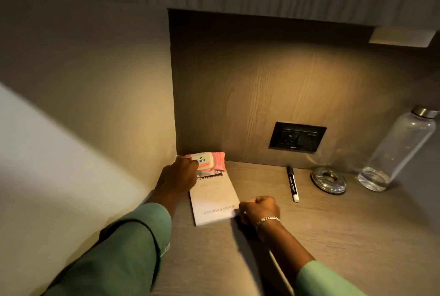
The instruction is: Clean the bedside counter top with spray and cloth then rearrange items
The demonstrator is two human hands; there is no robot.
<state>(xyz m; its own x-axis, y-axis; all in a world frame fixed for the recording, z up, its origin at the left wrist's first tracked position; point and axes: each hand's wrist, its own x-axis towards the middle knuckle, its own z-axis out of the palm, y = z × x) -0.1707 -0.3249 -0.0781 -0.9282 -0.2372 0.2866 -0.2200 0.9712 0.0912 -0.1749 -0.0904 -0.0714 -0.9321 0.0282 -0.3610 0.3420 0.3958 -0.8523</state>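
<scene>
Green sleeves fill the bottom of the view, both cut off by the lower edge, so only the forearms and 2 hands show. Beneath them the wooden counter top [333,236] runs back to a panelled wall with a black socket plate [297,137]. On the left part of the counter lies a white notepad [214,200], its printed lettering too faint to read surely. At its near right corner the right hand [259,208], wearing a bracelet, is curled closed and pinches that corner, though the fingertips are hidden behind the knuckles. Far right stands a clear bottle [400,150] with a metal cap, partly cut by the frame edge. The left hand [177,176] is closed on the pink wipes pack [207,161] in the back left corner, covering the pack's near left end; whether the pack rests on the notepad's far edge cannot be told. A round glass ashtray [329,180] sits just beside the bottle, and a black marker [292,183] lies between ashtray and notepad.
</scene>
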